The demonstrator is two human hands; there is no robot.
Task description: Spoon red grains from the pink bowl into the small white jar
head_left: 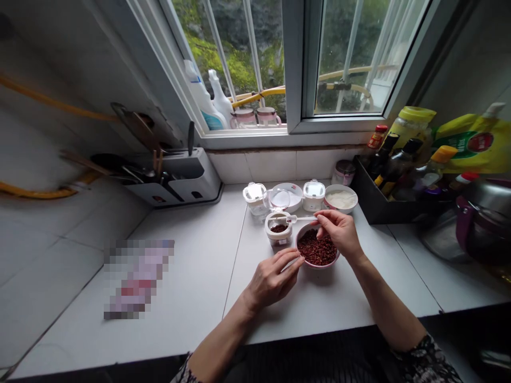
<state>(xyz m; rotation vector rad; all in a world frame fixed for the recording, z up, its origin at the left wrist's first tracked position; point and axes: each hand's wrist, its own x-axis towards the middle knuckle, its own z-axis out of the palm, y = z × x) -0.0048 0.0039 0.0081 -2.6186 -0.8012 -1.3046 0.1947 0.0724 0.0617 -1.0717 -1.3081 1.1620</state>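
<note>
My right hand (339,230) pinches the handle of a small white spoon (299,218). The spoon's other end reaches over an open clear jar (278,240), which has dark reddish grains in it. Just right of that jar stands a bowl (318,266) filled with dark red, dried, peppercorn-like grains. My left hand (275,276) has its fingers against the bowl's near left rim, gripping the edge; its thumb is hidden. Behind these are two more lidded jars, the left one (254,198) and the right one (313,195), with a bowl of white powder (290,196) between them.
A bowl of white granules (340,199) is at the back right, beside a black box of bottles (383,205). A metal pot (451,234) stands far right. Back left is a grey utensil holder (175,178). A blurred-out packet (139,282) lies on the left counter.
</note>
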